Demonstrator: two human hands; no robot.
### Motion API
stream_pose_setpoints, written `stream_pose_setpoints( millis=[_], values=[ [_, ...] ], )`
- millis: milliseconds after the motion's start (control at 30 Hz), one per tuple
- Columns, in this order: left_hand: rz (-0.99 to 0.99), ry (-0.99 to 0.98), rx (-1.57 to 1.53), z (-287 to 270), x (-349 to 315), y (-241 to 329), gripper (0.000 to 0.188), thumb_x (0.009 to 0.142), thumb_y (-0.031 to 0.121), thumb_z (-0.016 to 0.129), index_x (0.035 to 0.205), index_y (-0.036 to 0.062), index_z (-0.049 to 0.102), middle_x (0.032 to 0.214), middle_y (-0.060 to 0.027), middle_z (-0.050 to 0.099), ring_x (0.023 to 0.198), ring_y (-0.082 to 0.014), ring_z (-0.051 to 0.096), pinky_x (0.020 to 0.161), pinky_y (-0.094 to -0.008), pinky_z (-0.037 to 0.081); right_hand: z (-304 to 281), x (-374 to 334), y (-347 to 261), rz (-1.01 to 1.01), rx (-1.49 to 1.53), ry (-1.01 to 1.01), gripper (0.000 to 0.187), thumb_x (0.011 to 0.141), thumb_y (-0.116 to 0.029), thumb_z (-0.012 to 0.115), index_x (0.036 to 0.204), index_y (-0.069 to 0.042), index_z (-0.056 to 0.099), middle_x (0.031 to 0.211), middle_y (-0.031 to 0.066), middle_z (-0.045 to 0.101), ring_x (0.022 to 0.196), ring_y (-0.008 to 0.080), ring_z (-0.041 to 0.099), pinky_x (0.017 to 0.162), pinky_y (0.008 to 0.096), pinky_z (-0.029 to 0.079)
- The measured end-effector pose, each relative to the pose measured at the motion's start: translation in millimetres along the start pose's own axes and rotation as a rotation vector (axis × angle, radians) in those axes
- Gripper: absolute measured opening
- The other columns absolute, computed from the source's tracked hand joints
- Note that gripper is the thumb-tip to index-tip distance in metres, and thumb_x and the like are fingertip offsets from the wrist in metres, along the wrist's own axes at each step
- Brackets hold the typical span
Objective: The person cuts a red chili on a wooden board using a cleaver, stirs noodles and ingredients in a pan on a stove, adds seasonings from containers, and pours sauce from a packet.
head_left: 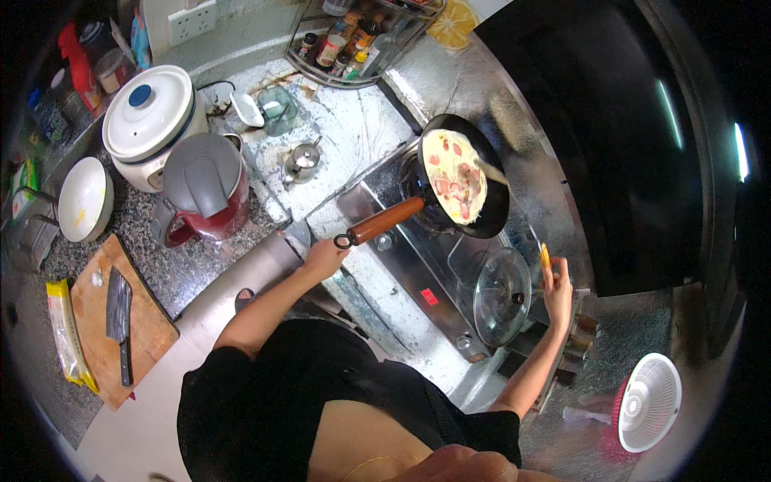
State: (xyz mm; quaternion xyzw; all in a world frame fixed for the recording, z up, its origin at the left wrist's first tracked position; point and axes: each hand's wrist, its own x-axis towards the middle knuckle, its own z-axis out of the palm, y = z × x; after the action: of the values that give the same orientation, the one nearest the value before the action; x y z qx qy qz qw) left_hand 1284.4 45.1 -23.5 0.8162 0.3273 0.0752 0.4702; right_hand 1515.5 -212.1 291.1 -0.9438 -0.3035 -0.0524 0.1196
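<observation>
L hand (324, 259) wrapped round the wooden handle of the tilted black frying pan (458, 181) w/ pale omelette, steadying it on the steel stove (418, 281). R hand (556, 291) pinches a thin orange-tipped utensil (545, 257) above the round glass lid (502, 296), clear of the heat.

A speckled grey granite countertop (173, 273) meets a foil-lined wall (526, 173); pale floor tiles (140, 434) lie below, under dim light.

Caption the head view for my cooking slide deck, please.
Left hand by the frying pan's wooden handle; egg-filled frying pan on stove; right hand holding a utensil.
</observation>
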Motion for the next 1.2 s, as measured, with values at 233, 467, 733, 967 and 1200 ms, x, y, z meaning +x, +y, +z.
stream_pose_setpoints(
  millis=[233, 467, 733, 967, 1200],
  values=[
    [-0.02, 0.149, -0.148, -45, -49, -37, 0.015, 0.074, 0.019, 0.063, 0.071, 0.0045, 0.062, 0.066, -0.0109, 0.061, 0.066, -0.0283, 0.061, 0.059, -0.0392, 0.046, 63, 55, -19, -0.006, 0.034, 0.12, 0.02, 0.087, -0.019, 0.049, 0.104, -0.01, 0.045, 0.076, 0.0247, 0.058, 0.078, 0.0412, 0.058, 0.058, 0.0451, 0.044],
    [-0.065, 0.169, -0.017, -73, -74, -41, 0.009, 0.077, 0.013, 0.056, 0.079, 0.005, 0.06, 0.073, -0.0125, 0.061, 0.068, -0.0297, 0.059, 0.063, -0.0395, 0.046, 87, 35, -43, -0.127, -0.043, 0.058, 0.021, 0.086, -0.02, 0.051, 0.104, -0.012, 0.045, 0.08, 0.0228, 0.06, 0.079, 0.0413, 0.057, 0.061, 0.0467, 0.044],
    [0.029, 0.022, -0.009, -77, -75, -60, 0.014, 0.079, 0.007, 0.049, 0.09, 0.0068, 0.058, 0.086, -0.0135, 0.06, 0.08, -0.0308, 0.058, 0.069, -0.0403, 0.046, 32, -31, -57, 0.014, -0.063, -0.091, 0.018, 0.084, -0.015, 0.054, 0.1, -0.01, 0.047, 0.079, 0.0228, 0.059, 0.08, 0.0398, 0.057, 0.06, 0.0448, 0.043],
    [0.015, -0.059, 0.011, -94, -68, -38, 0.009, 0.076, 0.014, 0.058, 0.081, 0.0055, 0.06, 0.076, -0.0123, 0.062, 0.073, -0.0296, 0.06, 0.065, -0.0388, 0.046, -25, -78, -70, 0.116, -0.138, -0.065, 0.024, 0.081, -0.015, 0.058, 0.103, -0.01, 0.048, 0.082, 0.0196, 0.061, 0.08, 0.0372, 0.059, 0.061, 0.0406, 0.045],
    [0.084, -0.062, 0.017, -103, -63, -26, 0.015, 0.075, 0.017, 0.063, 0.08, 0.0036, 0.059, 0.075, -0.0128, 0.062, 0.069, -0.029, 0.06, 0.061, -0.0377, 0.046, -61, -102, -73, 0.126, -0.237, -0.058, 0.024, 0.081, -0.016, 0.058, 0.102, -0.012, 0.049, 0.08, 0.0178, 0.061, 0.077, 0.0364, 0.059, 0.058, 0.0414, 0.044]
  ],
)
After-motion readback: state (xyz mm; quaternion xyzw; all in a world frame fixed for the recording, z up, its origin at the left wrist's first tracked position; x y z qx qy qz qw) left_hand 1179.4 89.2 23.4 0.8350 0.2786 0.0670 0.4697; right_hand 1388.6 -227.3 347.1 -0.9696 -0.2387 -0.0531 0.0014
